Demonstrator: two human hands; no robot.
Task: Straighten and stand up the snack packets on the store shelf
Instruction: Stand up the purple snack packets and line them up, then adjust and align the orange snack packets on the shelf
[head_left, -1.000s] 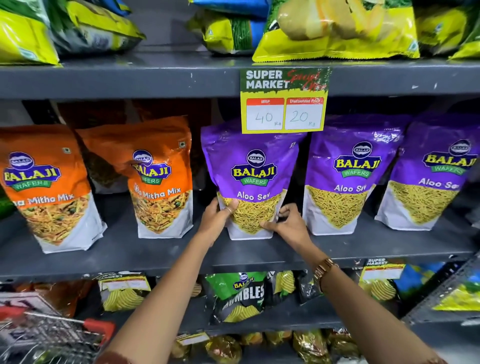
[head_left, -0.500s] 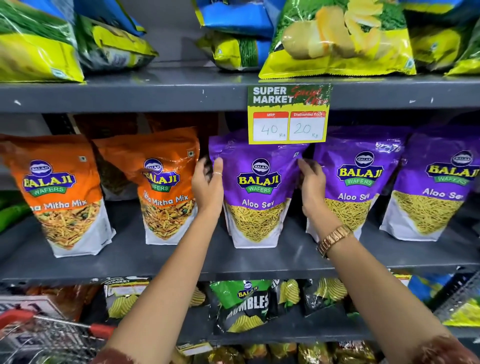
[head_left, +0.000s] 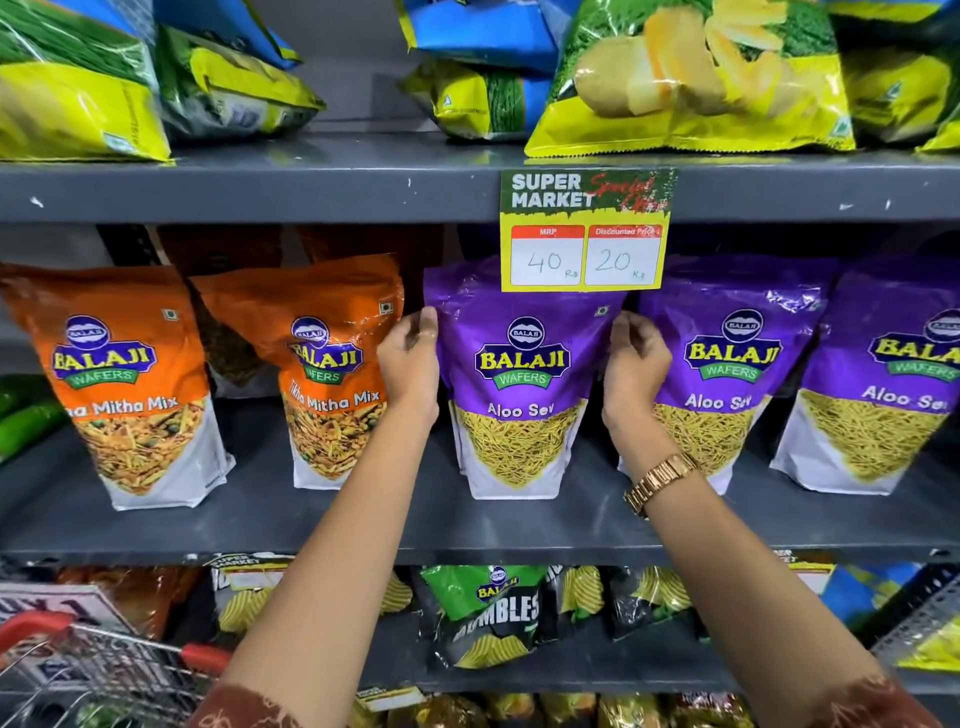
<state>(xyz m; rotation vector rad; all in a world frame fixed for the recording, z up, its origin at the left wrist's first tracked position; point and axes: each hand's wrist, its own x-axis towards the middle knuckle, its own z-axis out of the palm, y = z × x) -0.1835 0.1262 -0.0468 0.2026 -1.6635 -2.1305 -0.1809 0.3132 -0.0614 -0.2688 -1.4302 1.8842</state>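
A purple Aloo Sev packet (head_left: 522, 364) stands upright in the middle of the grey middle shelf (head_left: 363, 525). My left hand (head_left: 410, 361) grips its left edge and my right hand (head_left: 635, 364) grips its right edge, both at logo height. Two more purple Aloo Sev packets (head_left: 727, 364) (head_left: 883, 384) stand to its right. To the left stand two orange Mitha Mix packets (head_left: 332, 374) (head_left: 124, 384), leaning slightly, with more orange packets behind them in shadow.
A yellow price tag (head_left: 584, 234) hangs from the upper shelf edge over the held packet's top. Green and yellow chip bags (head_left: 691, 83) lie on the upper shelf. Dark chip bags (head_left: 493, 613) fill the lower shelf. A shopping trolley (head_left: 78, 670) sits at the bottom left.
Both hands rose from the packet's bottom corners to its sides at mid height. The purple packet now stands straighter, facing front.
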